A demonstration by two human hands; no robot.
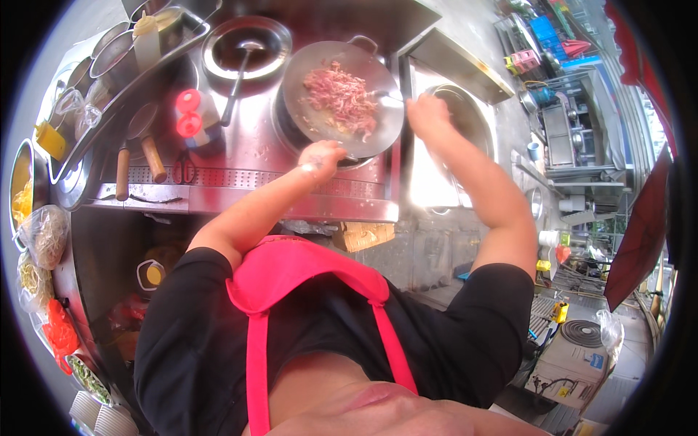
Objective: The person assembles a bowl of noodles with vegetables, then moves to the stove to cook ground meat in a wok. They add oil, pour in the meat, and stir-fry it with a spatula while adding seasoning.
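Note:
A metal wok (381,128) stands tilted on the stove, with a heap of sliced, reddish meat (341,95) in it. My left hand (323,159) grips the wok's near edge at the handle, which the fingers partly cover. My right hand (431,115) is closed round the handle of a metal cooking utensil (388,99) that reaches over the wok's right rim. Meat hides part of its head, so spatula or ladle is hard to tell. The second loop handle (364,42) sits at the wok's far side.
Left of the wok, a ladle (240,82) rests across a round pan (210,52). Nearer are red-capped bottles (200,122), wooden-handled strainers (147,141) and scissors (185,169). To the right, a large round pot (469,117) sits in a steel surround. Bowls and bagged food line the left edge.

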